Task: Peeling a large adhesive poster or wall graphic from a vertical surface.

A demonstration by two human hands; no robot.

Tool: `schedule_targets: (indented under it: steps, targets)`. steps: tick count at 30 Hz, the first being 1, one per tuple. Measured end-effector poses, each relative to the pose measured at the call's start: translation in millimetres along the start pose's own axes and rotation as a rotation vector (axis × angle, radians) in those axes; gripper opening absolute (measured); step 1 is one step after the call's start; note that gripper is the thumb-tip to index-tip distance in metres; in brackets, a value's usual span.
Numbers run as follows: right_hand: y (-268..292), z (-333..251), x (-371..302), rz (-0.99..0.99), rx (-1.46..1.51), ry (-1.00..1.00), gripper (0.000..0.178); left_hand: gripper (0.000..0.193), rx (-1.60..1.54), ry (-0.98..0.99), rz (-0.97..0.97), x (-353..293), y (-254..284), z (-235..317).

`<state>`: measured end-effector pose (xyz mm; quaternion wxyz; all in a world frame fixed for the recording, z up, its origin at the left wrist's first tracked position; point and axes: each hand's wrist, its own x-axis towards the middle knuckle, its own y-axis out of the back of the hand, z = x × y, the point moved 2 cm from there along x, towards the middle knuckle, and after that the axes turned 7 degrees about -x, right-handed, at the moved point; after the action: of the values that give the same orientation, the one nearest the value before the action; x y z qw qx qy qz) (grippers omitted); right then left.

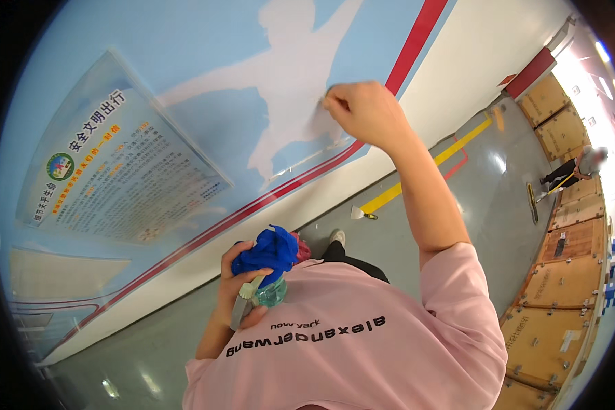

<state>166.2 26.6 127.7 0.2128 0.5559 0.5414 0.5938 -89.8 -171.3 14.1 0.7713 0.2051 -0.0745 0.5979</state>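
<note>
My right hand (365, 115) is closed, its fingertips pressed together at the blue wall panel (225, 41), over the pale figure printed on it. Whatever it may pinch is hidden. Held near my chest, my left hand (231, 279) is wrapped around a bundled blue cloth (270, 254) and a translucent green bottle (272, 292). A flat greyish piece (242, 305) shows by its fingers; its kind is unclear. Something pinkish red (302, 247) peeks out behind the cloth.
A scraper (363, 213) with a pale blade lies on the grey floor near the wall's foot and a yellow floor line (389, 197). A poster sheet (126, 154) is on the wall at left. Wooden crates (567, 273) line the right, where a person (584, 164) holds a mop (532, 203).
</note>
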Motion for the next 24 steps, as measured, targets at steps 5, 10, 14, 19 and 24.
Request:
schedule_targets:
  steps: [5,10,14,19,24]
  targets:
    - [-23,9,-37,0.133,0.164,-0.056,0.023,0.045,-0.022,0.02,0.039,-7,1,0]
    - [-38,3,-53,0.245,0.06,0.034,0.018,0.054,0.04,0.013,0.023,-11,2,-2]
    - [-34,-7,-57,0.304,0.256,-0.034,0.008,0.047,0.015,0.045,0.062,-14,5,-2]
    - [-36,8,-57,0.222,0.109,-0.081,0.019,0.047,-0.002,0.055,0.1,-10,8,-2]
    - [-17,-5,-33,0.308,0.212,-0.183,0.043,0.048,0.031,0.059,0.083,-6,11,-1]
